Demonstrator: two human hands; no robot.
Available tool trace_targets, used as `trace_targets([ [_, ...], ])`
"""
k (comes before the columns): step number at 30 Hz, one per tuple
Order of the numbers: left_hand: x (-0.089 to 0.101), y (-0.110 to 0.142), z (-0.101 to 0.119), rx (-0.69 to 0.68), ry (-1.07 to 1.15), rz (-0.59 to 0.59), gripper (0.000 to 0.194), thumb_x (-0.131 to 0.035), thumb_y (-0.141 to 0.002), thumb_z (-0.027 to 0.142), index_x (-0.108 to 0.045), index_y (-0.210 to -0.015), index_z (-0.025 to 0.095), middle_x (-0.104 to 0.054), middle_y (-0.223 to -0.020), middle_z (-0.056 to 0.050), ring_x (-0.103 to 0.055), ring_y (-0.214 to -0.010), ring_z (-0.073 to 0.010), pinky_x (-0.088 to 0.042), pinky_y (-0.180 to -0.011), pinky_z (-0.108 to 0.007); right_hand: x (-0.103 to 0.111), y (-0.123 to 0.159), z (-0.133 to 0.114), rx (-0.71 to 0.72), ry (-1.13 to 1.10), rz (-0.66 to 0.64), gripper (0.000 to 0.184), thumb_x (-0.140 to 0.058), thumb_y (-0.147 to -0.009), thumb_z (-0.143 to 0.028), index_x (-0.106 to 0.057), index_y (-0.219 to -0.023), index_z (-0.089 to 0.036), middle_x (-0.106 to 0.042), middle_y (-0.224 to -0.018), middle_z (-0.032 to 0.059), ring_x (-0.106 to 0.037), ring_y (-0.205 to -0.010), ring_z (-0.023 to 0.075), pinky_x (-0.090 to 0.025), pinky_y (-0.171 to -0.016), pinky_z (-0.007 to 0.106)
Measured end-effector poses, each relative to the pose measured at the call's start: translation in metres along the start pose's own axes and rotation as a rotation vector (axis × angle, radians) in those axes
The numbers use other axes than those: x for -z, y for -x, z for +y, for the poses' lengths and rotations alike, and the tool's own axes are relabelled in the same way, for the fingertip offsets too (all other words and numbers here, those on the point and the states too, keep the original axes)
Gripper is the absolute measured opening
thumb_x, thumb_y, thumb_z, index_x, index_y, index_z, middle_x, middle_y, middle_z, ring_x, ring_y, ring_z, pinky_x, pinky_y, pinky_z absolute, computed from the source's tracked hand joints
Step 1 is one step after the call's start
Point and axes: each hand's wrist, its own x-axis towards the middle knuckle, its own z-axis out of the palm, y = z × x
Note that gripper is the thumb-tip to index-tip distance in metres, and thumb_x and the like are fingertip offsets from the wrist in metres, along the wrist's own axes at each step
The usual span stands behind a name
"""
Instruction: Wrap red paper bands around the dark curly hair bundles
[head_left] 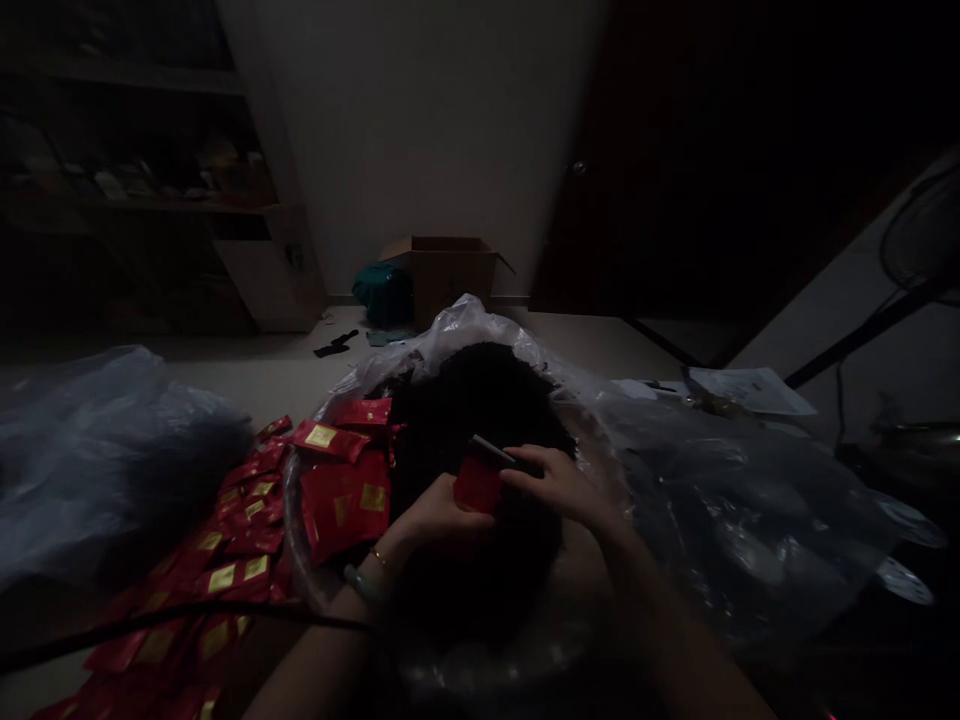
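Red pkt (476,490): pinched in L hand (435,510), above dark heap (487,385).
R hand (551,482): fingertips at grey strip (491,448) by pkt's top edge; exact hold unclear.
Risk: pkt could tip, spilling any contents, if L grip slackens or strip is tugged.
Look: small, upright approx.; print n/a in dim light.
Tub rim (294,520): plastic-lined, around heap.

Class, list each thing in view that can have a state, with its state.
Cardboard box, open, flaps out
Left hand, gripping a small red packet
Right hand, fingers at the grey strip
Plastic liner, open around the dark heap
Loose red packets, piled
Door, too dark to tell
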Motion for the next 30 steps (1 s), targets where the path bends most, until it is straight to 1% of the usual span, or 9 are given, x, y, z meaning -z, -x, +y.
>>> trace_targets([
  [5,0.0,-0.001,-0.001,-0.022,-0.01,-0.003,0.023,-0.074,-0.059,0.025,-0.069,-0.078,0.012,-0.063,-0.065,-0.001,-0.052,-0.057,-0.0111,-0.041,-0.058,-0.022,0.003,0.001,-0.002,0.013,-0.001,-0.013,0.035,-0.063,-0.074,-0.036,-0.069,-0.103,-0.018,-0.069,-0.097,0.0061,-0.063,-0.087,0.0226,-0.048,-0.074,0.031],
  [9,0.0,-0.002,-0.003,-0.01,-0.039,-0.01,0.017,-0.074,-0.057,0.022,-0.062,-0.064,0.012,-0.053,-0.055,0.004,-0.042,-0.05,-0.0069,-0.033,-0.05,-0.019,-0.007,-0.001,0.001,0.049,0.073,-0.013,0.025,-0.063,-0.075,-0.03,-0.072,-0.095,-0.018,-0.069,-0.086,0.0049,-0.062,-0.077,0.0192,-0.046,-0.068,0.027],
  [13,0.0,-0.001,-0.002,0.006,-0.04,0.002,0.02,-0.075,-0.057,0.023,-0.058,-0.058,0.012,-0.048,-0.051,0.005,-0.038,-0.049,-0.0058,-0.031,-0.048,-0.019,-0.013,-0.002,0.006,0.076,0.089,0.015,0.024,-0.061,-0.077,-0.031,-0.072,-0.095,-0.02,-0.069,-0.085,0.0046,-0.061,-0.074,0.0183,-0.044,-0.063,0.026],
  [16,0.001,0.002,0.001,0.05,0.038,-0.051,0.023,-0.076,-0.057,0.027,-0.061,-0.065,0.012,-0.054,-0.055,0.004,-0.044,-0.05,-0.007,-0.035,-0.051,-0.019,-0.012,-0.003,0.007,0.082,0.087,0.015,0.023,-0.059,-0.079,-0.031,-0.072,-0.093,-0.019,-0.069,-0.086,0.0053,-0.061,-0.077,0.019,-0.044,-0.063,0.026],
  [19,0.005,0.002,0.003,0.115,0.15,-0.08,0.034,-0.078,-0.057,0.036,-0.066,-0.078,0.011,-0.063,-0.066,-0.001,-0.053,-0.056,-0.011,-0.042,-0.057,-0.022,-0.009,-0.004,0.007,0.059,0.095,0.017,0.024,-0.059,-0.079,-0.03,-0.072,-0.095,-0.018,-0.069,-0.087,0.0057,-0.062,-0.078,0.0194,-0.044,-0.065,0.026],
  [22,0.01,-0.002,0.001,0.088,0.197,0.02,0.047,-0.076,-0.057,0.048,-0.069,-0.084,0.01,-0.069,-0.075,-0.006,-0.059,-0.064,-0.0148,-0.044,-0.061,-0.023,-0.006,-0.004,0.008,0.044,0.107,0.035,0.027,-0.06,-0.078,-0.031,-0.071,-0.099,-0.018,-0.07,-0.088,0.0057,-0.062,-0.078,0.0196,-0.045,-0.065,0.026],
  [26,0.013,-0.01,-0.003,0.022,0.253,0.221,0.059,-0.062,-0.066,0.062,-0.069,-0.093,0.01,-0.07,-0.082,-0.008,-0.062,-0.069,-0.0165,-0.044,-0.06,-0.023,-0.005,-0.004,0.008,0.056,0.102,0.019,0.025,-0.059,-0.079,-0.03,-0.071,-0.098,-0.019,-0.07,-0.087,0.0047,-0.062,-0.077,0.0187,-0.044,-0.063,0.025],
  [28,0.012,-0.012,-0.003,0.003,0.286,0.292,0.062,-0.061,-0.065,0.063,-0.068,-0.098,0.011,-0.07,-0.088,-0.009,-0.063,-0.073,-0.0182,-0.045,-0.062,-0.025,-0.007,-0.003,0.008,0.06,0.101,0.0,0.024,-0.059,-0.079,-0.028,-0.072,-0.096,-0.018,-0.07,-0.086,0.0047,-0.062,-0.075,0.0184,-0.043,-0.062,0.025],
  [30,0.012,-0.012,-0.001,-0.04,0.252,0.318,0.058,-0.068,-0.061,0.059,-0.069,-0.097,0.013,-0.071,-0.091,-0.009,-0.063,-0.08,-0.0204,-0.047,-0.068,-0.027,-0.009,-0.003,0.007,0.065,0.098,-0.021,0.024,-0.06,-0.078,-0.028,-0.072,-0.096,-0.018,-0.07,-0.085,0.0047,-0.062,-0.075,0.018,-0.042,-0.062,0.024],
])
